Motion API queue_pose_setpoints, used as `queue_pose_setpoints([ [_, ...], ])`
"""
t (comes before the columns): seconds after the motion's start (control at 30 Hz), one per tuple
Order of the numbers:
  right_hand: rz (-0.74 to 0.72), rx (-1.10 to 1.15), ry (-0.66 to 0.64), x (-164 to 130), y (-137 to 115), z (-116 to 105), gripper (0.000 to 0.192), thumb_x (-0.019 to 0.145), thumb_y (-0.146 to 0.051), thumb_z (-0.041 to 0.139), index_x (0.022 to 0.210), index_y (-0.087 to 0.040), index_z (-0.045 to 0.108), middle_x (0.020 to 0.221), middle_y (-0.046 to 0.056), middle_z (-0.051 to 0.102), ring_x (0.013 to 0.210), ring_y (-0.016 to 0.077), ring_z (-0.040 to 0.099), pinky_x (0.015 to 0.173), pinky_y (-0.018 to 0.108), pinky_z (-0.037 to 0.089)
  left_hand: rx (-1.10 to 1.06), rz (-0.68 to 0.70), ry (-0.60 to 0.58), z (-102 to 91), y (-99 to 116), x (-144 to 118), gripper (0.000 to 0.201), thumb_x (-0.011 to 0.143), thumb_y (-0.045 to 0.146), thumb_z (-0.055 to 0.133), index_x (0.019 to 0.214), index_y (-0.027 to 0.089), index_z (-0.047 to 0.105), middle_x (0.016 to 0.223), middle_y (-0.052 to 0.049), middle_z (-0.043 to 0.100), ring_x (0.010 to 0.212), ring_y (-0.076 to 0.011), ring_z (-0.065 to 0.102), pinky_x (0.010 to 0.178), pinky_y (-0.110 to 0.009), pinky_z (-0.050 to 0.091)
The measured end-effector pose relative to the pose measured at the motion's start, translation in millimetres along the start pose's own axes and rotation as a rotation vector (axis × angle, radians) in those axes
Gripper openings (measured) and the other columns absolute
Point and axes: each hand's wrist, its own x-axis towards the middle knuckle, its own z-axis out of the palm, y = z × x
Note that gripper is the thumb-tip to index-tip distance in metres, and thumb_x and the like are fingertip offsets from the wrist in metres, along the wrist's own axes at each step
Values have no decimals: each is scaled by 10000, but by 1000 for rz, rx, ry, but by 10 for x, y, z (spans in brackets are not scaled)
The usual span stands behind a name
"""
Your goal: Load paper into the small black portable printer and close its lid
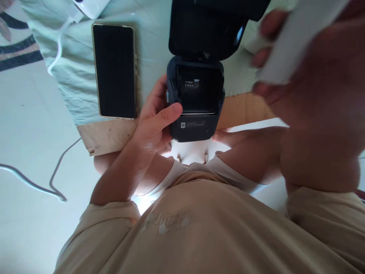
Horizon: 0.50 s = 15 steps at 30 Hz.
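A person's left hand (155,121) grips a small dark-blue printer (195,101) at the near edge of a pale wooden board (108,135), thumb pressed flat across the matte plastic rim, fingers curled around the left side. The boxy, round-cornered device stands with its hinged lid (205,26) thrown back, baring an empty rectangular compartment with a small white printed label on the back wall. The right hand (308,87), close to the lens and blurred, pinches a smooth white object (296,38), its shape unclear, between thumb and fingertips, up and to the right of the printer and well apart from it. Left of the printer, a black glass-faced phone (115,70) with a gold-toned rim lies flat on wrinkled pale-green cloth (76,76) covering the board, its lower end near the cloth's edge. A white cable (58,49) trails across the cloth's far left corner.
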Motion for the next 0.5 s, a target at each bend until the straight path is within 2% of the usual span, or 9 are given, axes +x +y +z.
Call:
queue_pose_setpoints([
  [0.1,-7,-11,5,98,-420,409,441,1070,-532,605,1433,-284,632,1285,98,710,1441,270,625,1054,384,629,10,-49,17,3,25,8,466,740,436,967,1134,299,758,1077,-53,807,957,-313,808,610,-356,644],
  [0.2,-27,-16,-8,141,-687,643,434,1068,-530,598,1422,-280,624,1303,99,702,1460,270,612,1068,387,630,18,-62,51,-6,35,24,463,750,453,966,1129,282,764,1085,-67,828,969,-328,817,547,-334,623],
  [0.33,-44,-25,-22,121,-742,711,419,1072,-520,586,1410,-274,616,1328,100,691,1479,270,597,1084,393,631,-11,-13,63,-16,21,26,369,811,386,928,1109,253,756,984,-41,816,857,-282,823,511,-306,607],
  [0.5,-72,-38,-43,83,-620,776,406,1079,-495,571,1416,-269,594,1362,99,679,1491,268,589,1101,397,631,-48,-60,20,13,26,23,403,783,338,966,1113,253,750,991,-33,807,852,-254,824,678,-334,704],
])
